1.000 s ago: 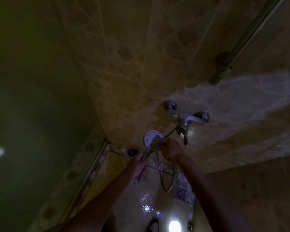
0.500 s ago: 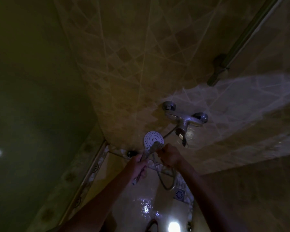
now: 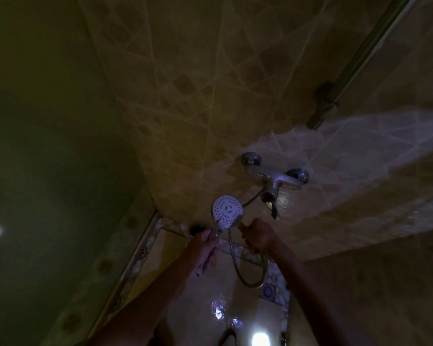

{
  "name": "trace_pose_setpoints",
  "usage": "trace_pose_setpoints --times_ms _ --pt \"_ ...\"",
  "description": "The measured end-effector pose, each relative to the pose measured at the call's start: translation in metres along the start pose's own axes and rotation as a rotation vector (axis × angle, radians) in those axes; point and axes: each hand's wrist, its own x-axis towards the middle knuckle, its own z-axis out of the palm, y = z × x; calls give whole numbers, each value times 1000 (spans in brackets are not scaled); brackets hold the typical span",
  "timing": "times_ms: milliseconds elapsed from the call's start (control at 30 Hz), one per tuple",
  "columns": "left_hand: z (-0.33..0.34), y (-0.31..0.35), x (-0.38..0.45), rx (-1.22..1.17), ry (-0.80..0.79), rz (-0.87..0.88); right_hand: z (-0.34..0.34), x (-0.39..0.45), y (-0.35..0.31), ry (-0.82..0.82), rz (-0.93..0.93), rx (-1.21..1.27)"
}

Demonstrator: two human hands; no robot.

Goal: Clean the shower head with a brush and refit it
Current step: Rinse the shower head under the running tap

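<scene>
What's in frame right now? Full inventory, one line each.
shower head: 1, white face with dark nozzle dots, held up in front of the tiled wall, face toward the camera
hose: 1, metal, loops below the hands and runs up to the mixer tap
mixer tap: 1, chrome, mounted on the tiled wall, right of the shower head
floor drain: 1, square grate, wet floor below the hose loop
rail: 1, dark, runs diagonally at upper right
tiled wall: beige, diamond pattern
left hand: 1, grips the shower head's handle
right hand: 1, fingers curled, beside the shower head; what it holds is too dark to tell
</scene>
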Motion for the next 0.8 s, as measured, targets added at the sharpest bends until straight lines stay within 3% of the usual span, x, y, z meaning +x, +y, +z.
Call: trace_pose_setpoints --times_ms 167,467,667,800 --pt "3 -3 1 6 -1 27 5 -10 -21 -34 -160 -113" --pt "1 -5 -2 0 -18 16 -10 4 -6 95 -31 55" --pt "-3 -5 1 52 -4 40 5 -12 -10 -14 -59 -53" --pt "-2 -7 3 94 -7 38 0 -15 -34 6 -120 -36"
